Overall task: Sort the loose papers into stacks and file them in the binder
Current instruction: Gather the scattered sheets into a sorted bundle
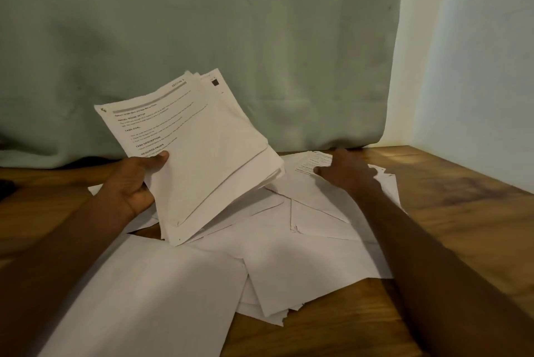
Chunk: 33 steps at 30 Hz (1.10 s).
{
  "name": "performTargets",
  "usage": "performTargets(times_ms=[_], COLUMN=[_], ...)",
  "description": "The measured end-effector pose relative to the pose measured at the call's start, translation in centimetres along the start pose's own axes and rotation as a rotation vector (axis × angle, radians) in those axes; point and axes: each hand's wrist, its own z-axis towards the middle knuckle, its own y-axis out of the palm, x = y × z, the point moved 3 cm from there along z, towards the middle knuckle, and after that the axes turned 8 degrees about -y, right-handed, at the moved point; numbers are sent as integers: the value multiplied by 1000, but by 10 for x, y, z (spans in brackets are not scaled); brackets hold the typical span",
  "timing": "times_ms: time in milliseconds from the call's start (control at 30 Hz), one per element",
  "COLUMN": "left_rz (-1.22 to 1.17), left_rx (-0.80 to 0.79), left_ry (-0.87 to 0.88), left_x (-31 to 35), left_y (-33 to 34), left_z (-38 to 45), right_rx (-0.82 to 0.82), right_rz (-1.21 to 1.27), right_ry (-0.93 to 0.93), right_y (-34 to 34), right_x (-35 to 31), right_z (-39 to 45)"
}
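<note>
My left hand (135, 180) grips a stack of printed papers (202, 154) by its left edge, thumb on the top sheet, and holds it tilted above the table. Its top page shows printed headings. Loose white sheets (289, 241) lie scattered and overlapping on the wooden table (462, 212). My right hand (346, 173) reaches to the far right of the pile and rests on a printed sheet (313, 161) there, its fingers hidden behind the back of the hand. No binder is in view.
A pale green cloth (202, 24) hangs behind the table, with a white wall (476, 67) at the right. A large blank sheet (144, 299) lies near the front edge. A dark object (5, 187) shows at the far left edge.
</note>
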Motion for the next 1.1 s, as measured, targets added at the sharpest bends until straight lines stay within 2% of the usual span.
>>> performTargets(times_ms=[67, 133, 233, 333, 467, 533, 633, 733, 800, 867, 967, 1100], left_rz=[2, 3, -7, -1, -2, 21, -11, -29, -11, -8, -8, 7], left_rx=[4, 4, -10, -8, -16, -20, -19, -26, -19, 0, -28, -49], left_ry=[8, 9, 10, 11, 21, 27, 2, 5, 35, 51, 66, 112], left_x=[0, 0, -1, -1, -1, -2, -3, -3, -3, -3, -3, 2], left_y=[-2, -1, 3, 3, 5, 5, 5, 5, 5, 6, 6, 11], left_z=[0, -1, -4, -6, -8, -9, -10, -9, -9, -10, -10, -13], right_rx=[-110, -209, -163, -115, -18, 51, 248, 473, 578, 607, 603, 532], right_rz=[-117, -120, -26, 38, 127, 227, 304, 262, 391, 659, 1096, 1384], right_ry=[149, 180, 138, 185, 438, 480, 487, 325, 156, 68, 78, 96], right_y=[4, 5, 31, 16, -18, -19, -22, -34, -40, -45, -52, -61], right_x=[21, 33, 67, 56, 48, 55, 57, 48, 38, 27, 19, 9], right_z=[-2, -3, 38, 25, -10, -7, -7, -11, -9, -7, -5, -8])
